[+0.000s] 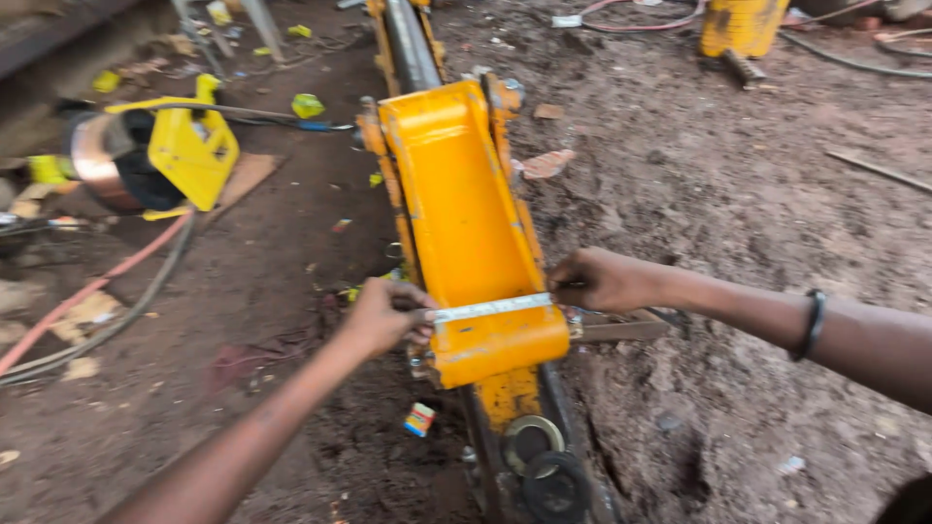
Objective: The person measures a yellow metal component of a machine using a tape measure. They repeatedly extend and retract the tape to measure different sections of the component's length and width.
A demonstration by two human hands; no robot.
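The orange metal channel (pixel 466 213) lies lengthwise on a dark steel frame (pixel 544 437) that rests on the bare dirt floor (pixel 699 194). Open ground lies on both sides of the channel; the right side is loose, lumpy soil, and the left side carries a red hose (pixel 87 291) and a grey hose (pixel 146 296), well apart from the work. A yellow bracket with a copper-coloured cylinder (pixel 146 155) lies at far left.

A flat steel ruler (pixel 492 309) spans the near end of the channel, edge to edge, just above the rounded lip.

Left hand (pixel 383 315): grip closed, fingertips pinching the left end of the ruler against the channel's left wall. Right hand (pixel 602 279): grip closed at the ruler's right end, beside the right wall; whether it pinches the ruler itself cannot be told. A dark bangle (pixel 814 325) sits on the right forearm.

The channel is smooth, glossy painted metal with raised side walls and a flat floor. Two dark rings (pixel 544 466) sit on the frame below it. A small multicoloured packet (pixel 419 419) lies on the dirt nearby.
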